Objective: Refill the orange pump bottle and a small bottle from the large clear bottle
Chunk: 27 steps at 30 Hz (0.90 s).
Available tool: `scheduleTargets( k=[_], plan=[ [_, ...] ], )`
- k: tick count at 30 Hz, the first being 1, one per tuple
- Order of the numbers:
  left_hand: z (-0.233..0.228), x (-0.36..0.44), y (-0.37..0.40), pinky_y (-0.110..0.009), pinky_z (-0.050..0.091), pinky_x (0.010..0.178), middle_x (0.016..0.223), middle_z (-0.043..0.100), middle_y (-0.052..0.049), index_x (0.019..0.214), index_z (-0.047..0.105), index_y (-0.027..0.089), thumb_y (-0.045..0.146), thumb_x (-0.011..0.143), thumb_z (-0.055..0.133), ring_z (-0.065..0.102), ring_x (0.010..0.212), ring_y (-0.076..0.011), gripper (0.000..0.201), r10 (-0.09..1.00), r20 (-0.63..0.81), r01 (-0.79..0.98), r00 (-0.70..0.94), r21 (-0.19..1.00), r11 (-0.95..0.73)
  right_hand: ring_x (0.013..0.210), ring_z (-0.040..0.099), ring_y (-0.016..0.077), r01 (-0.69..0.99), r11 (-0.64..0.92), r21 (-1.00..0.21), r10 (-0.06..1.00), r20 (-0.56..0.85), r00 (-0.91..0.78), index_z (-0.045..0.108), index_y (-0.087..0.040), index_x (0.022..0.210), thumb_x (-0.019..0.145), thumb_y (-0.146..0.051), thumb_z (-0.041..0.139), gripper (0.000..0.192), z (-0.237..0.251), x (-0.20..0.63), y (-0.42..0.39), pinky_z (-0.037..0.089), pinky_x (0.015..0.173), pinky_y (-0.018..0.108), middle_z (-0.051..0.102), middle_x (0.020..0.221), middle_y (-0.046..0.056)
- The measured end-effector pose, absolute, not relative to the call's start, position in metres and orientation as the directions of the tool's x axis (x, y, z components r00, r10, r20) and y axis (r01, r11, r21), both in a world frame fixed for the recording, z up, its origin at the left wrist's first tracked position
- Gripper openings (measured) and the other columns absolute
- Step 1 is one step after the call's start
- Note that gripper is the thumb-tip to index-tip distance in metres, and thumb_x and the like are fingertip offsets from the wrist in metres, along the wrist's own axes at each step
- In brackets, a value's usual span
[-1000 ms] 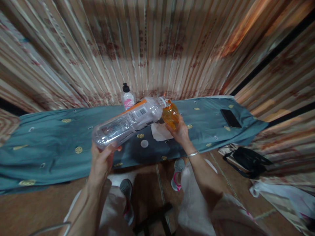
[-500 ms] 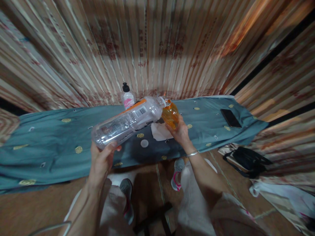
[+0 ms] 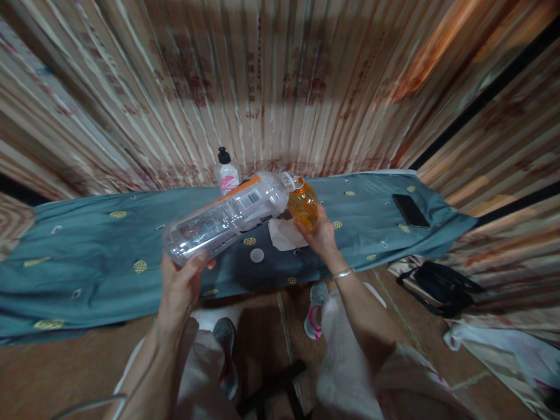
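My left hand (image 3: 179,289) grips the base of a large clear plastic bottle (image 3: 227,216) with an orange-edged label, tipped so its open mouth points right and slightly up. The mouth meets the top of a small orange bottle (image 3: 303,205), which my right hand (image 3: 321,236) holds from below. Both bottles hover over a table covered with a teal cloth (image 3: 87,256). Under them on the cloth lie a white tissue (image 3: 285,234) and a small white round cap (image 3: 256,255).
A white pump bottle with a black top and pink label (image 3: 227,173) stands at the table's back edge. A black phone (image 3: 410,210) lies at the right end. A striped curtain hangs behind. A black bag (image 3: 441,286) sits on the floor at right.
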<state>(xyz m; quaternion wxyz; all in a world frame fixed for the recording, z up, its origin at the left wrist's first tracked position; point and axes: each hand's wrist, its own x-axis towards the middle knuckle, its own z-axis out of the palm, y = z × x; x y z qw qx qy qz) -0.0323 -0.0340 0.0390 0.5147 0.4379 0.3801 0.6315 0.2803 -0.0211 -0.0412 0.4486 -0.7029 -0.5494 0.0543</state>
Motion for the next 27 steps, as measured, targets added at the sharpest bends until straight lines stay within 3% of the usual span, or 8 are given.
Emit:
scheduleTargets(
  k=[12, 27],
  plan=[
    [0.0366, -0.0313, -0.0313, -0.018, 0.050, 0.046, 0.096, 0.073, -0.006, 0.108, 0.073, 0.020, 0.034, 0.052, 0.099, 0.061, 0.069, -0.0147, 0.063, 0.982, 0.141, -0.402, -0.123, 0.898, -0.179, 0.119, 0.075, 0.0351, 0.712, 0.012, -0.702, 0.819, 0.415, 0.396, 0.053, -0.016, 0.142, 0.083, -0.041, 0.083, 0.071, -0.0379, 0.2782, -0.0220, 0.062, 0.101, 0.049, 0.075, 0.130, 0.019],
    [0.0330, -0.0331, -0.0313, -0.021, 0.049, 0.048, 0.096, 0.073, -0.005, 0.111, 0.072, 0.021, 0.034, 0.061, 0.095, 0.061, 0.071, -0.0156, 0.057, 0.978, 0.181, -0.356, -0.103, 0.911, -0.206, 0.116, 0.076, 0.0343, 0.715, 0.017, -0.698, 0.806, 0.434, 0.404, 0.056, -0.017, 0.139, 0.082, -0.040, 0.085, 0.068, -0.0390, 0.2783, -0.0216, 0.064, 0.099, 0.047, 0.076, 0.127, 0.017]
  ],
)
